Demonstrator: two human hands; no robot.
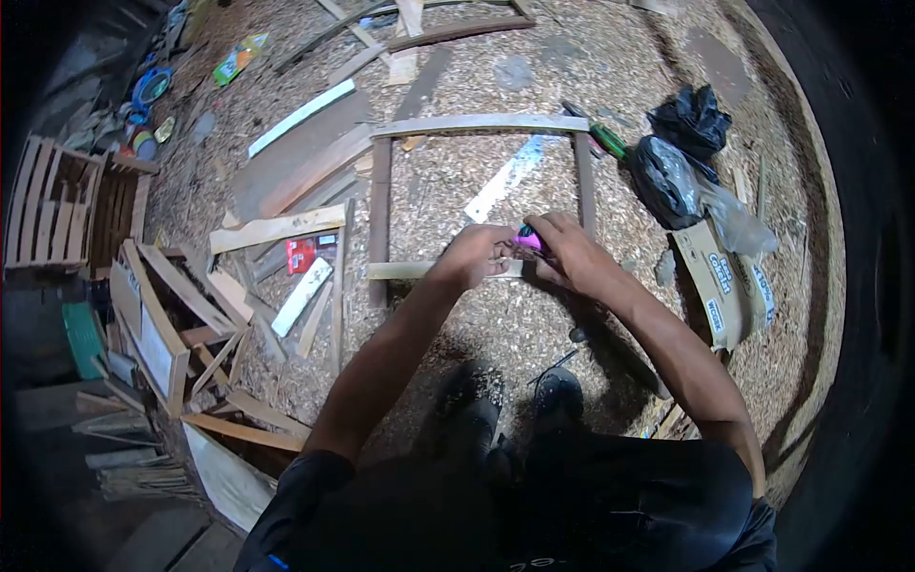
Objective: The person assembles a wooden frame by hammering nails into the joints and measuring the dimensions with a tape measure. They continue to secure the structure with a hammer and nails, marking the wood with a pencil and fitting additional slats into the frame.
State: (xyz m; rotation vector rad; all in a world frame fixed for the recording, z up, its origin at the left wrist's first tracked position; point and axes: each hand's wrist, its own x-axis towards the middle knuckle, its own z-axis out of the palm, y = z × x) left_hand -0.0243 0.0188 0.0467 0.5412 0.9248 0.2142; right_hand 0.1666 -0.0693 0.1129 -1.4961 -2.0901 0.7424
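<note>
A small pink-and-black object (527, 238), its kind not clear, sits between my two hands. My right hand (570, 250) is closed around it, hiding part of it. My left hand (474, 255) is closed just to the left with its fingertips at the object; what those fingers hold, if anything, is hidden. Below both hands, a rectangular wooden frame (381, 195) lies on the ground. Its nearer crosspiece (410, 271) passes behind my hands. Inside the frame, a pale flat strip (503, 181) lies at a slant.
Wood shavings cover the ground. Loose boards (319, 176) and a red packet (301, 255) lie left. Wooden crates (52, 202) stand farther left. On the right are a green-handled tool (608, 141), black plastic bags (688, 119) and a cardboard box (715, 286). My shoes (558, 396) stand below.
</note>
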